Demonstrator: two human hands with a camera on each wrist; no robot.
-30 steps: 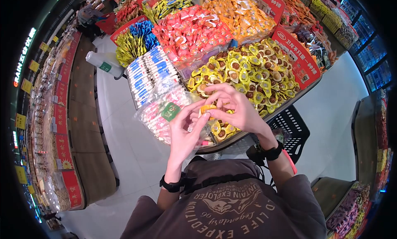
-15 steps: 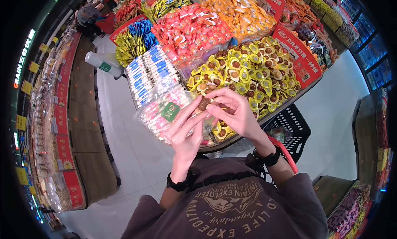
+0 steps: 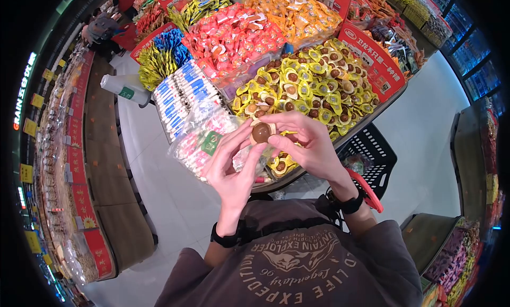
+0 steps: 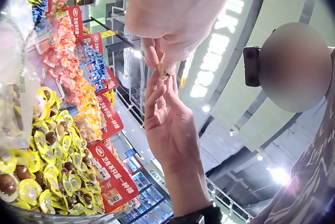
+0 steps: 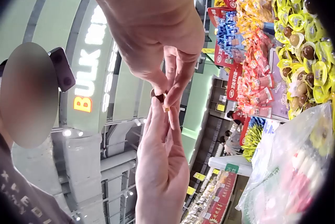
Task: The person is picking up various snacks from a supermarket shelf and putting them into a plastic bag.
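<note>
A desk (image 3: 372, 121) carries heaped snack bins, the nearest full of yellow packets (image 3: 313, 84). A clear bag (image 3: 204, 142) hangs by the left hand (image 3: 231, 166). Both hands meet above it: the left hand and right hand (image 3: 308, 142) each pinch one brown snack (image 3: 261, 132), apparently an unwrapped egg.

A bulk snack shop: heaped bins of wrapped sweets (image 3: 313, 86), red price signs (image 3: 372, 60), a black shopping basket (image 3: 372, 155), stocked shelves (image 3: 69, 142) along aisles.
</note>
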